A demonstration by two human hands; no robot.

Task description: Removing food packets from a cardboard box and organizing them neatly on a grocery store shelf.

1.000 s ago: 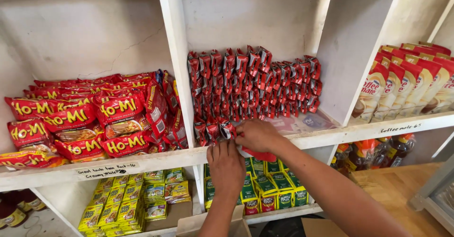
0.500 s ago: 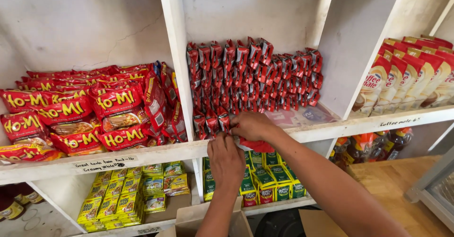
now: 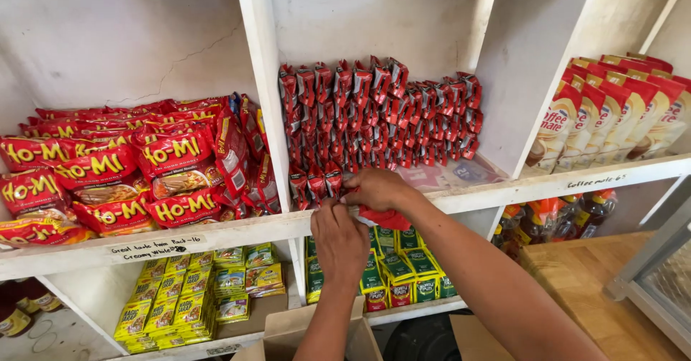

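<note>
My right hand [image 3: 380,188] and my left hand [image 3: 338,238] meet at the front edge of the white shelf [image 3: 504,188], both gripping a strip of small red sachets [image 3: 381,218] that hangs below the right hand. Just behind the hands stand rows of the same red sachets [image 3: 374,116], filling the middle compartment. The lowest front sachets [image 3: 313,182] touch my fingertips.
Red noodle packs [image 3: 122,167] are stacked in the left compartment, creamer pouches [image 3: 619,109] in the right one. Below are yellow-green sachets [image 3: 180,303], green packets [image 3: 396,267] and dark bottles [image 3: 561,217]. An open cardboard box [image 3: 288,332] stands under my arms.
The hands stay at the shelf edge with the red strip. The left hand has risen slightly toward the right hand, and the view has shifted a little.
</note>
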